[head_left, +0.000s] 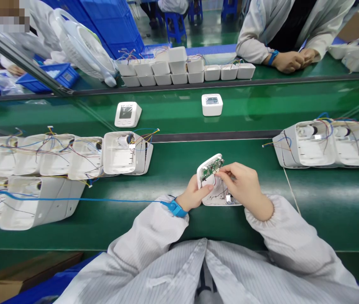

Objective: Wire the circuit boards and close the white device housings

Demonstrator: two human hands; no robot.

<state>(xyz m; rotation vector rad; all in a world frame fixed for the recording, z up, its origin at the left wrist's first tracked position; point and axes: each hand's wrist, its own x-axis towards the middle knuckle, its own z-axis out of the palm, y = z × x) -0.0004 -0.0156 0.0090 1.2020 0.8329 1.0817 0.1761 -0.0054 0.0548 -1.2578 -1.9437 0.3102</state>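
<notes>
My left hand [195, 193] is closed on the edge of a white plastic cover [199, 172], holding it tilted up. A green circuit board [211, 168] sits on the cover's inner side. With thumb and forefinger, my right hand [241, 183] pinches a small pale wire connector [216, 172] at the board's lower edge; the fingertips partly hide it. Thin dark and red wires run down from there. Below the board is a white plastic shell part [213, 199] with a small metallic piece [229, 198] near its bottom edge, partly behind my right hand.
White housings with loose wires stand in rows at left [119, 158] and right [315, 145]. Two white units with screens [128, 115] [212, 104] sit behind a dark rail. A blue wrist cord [103, 199] stretches left. Across the bench a person rests folded hands [290, 61].
</notes>
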